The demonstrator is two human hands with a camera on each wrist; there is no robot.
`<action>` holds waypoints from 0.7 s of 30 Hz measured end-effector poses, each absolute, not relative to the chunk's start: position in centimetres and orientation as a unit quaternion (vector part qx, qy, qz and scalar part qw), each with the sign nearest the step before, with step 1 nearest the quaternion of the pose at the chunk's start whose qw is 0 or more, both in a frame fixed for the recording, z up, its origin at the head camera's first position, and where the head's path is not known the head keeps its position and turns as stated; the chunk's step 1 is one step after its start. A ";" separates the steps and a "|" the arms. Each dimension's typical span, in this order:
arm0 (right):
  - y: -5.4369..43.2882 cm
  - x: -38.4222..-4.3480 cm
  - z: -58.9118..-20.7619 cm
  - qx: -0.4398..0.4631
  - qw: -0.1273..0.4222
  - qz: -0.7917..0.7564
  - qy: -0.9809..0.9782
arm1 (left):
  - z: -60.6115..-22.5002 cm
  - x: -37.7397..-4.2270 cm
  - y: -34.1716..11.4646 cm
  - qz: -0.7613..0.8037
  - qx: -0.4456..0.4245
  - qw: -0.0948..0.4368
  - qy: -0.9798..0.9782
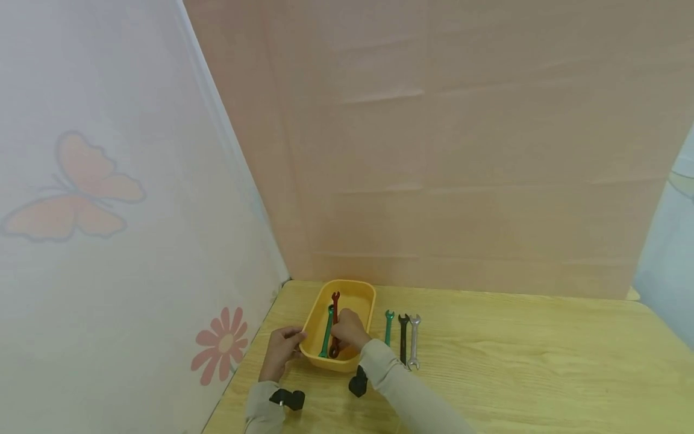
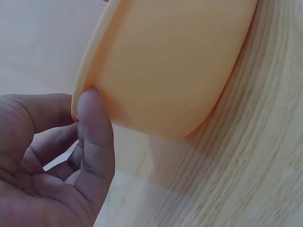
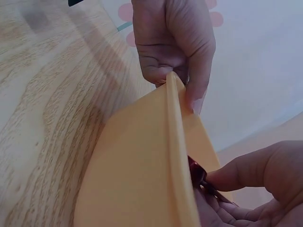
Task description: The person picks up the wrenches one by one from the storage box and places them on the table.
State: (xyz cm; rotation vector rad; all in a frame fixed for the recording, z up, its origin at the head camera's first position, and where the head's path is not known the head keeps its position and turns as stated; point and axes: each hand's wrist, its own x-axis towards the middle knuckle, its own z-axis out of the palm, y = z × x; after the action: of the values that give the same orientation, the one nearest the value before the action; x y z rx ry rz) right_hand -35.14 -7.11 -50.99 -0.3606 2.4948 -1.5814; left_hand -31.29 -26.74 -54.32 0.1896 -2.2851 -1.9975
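A yellow plastic tray (image 1: 352, 290) stands on the wooden table near the left wall. My left hand (image 1: 283, 351) pinches its near left rim between thumb and fingers, which the left wrist view shows close up (image 2: 90, 142). Inside the tray lies a green wrench (image 1: 328, 334). Beside it my right hand (image 1: 349, 330) holds a red wrench (image 1: 335, 299) within the tray walls, its open end pointing away from me. In the right wrist view the thumb presses on the red wrench (image 3: 196, 172) just behind the tray's rim (image 3: 175, 132).
To the right of the tray lie a second green wrench (image 1: 388, 325), a black wrench (image 1: 403, 334) and a silver wrench (image 1: 414, 340), side by side on the table (image 1: 515, 355). The right forearm partly covers them. A white wall (image 1: 162, 271) borders the left side, and a tan sheet (image 1: 434, 181) hangs behind.
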 end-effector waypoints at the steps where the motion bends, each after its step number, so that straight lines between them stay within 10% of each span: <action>1: -7.1 -35.2 -51.0 -0.122 0.083 -0.531 0.834 | -54.3 -31.3 -26.8 -0.658 0.060 0.049 -0.749; 21: -6.4 -34.8 -50.2 -0.116 0.078 -0.546 0.826 | -54.0 -31.2 -26.8 -0.661 0.066 0.043 -0.746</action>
State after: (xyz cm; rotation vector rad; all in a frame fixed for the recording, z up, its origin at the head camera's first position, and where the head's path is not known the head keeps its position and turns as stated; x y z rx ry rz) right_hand -34.83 -6.39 -50.22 -0.3488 2.4749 -1.6342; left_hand -31.18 -26.75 -53.98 0.2029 -2.2829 -2.0205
